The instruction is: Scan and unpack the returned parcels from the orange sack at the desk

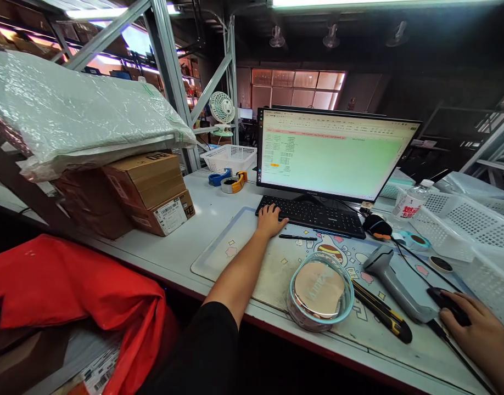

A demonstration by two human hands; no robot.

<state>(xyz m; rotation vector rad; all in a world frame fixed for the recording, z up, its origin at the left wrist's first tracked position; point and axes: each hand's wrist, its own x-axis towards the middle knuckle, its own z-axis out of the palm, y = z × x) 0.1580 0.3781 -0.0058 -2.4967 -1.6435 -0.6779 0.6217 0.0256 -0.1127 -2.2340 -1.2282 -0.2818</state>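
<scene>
My left hand (270, 220) rests on the left end of a black keyboard (322, 218), its fingers spread over the keys. At the right edge my right hand (476, 325) is curled over a black computer mouse (450, 307). Behind the keyboard stands a monitor (326, 156) showing a spreadsheet with one orange cell. A black pen (298, 237) lies just in front of the keyboard. Left of the mouse are a grey barcode scanner (400, 288) and a black-and-yellow utility knife (384, 314). A clear round tub (318, 323) holds a beige disc-shaped item (320, 288).
Cardboard boxes (147, 184) topped by a plastic-wrapped package (91, 109) stand at the left. Blue and yellow tape dispensers (234, 182) sit beside a white basket (229, 159). At the right are a bottle (410, 203) and white crates (453, 219). Red fabric (83, 280) hangs below left.
</scene>
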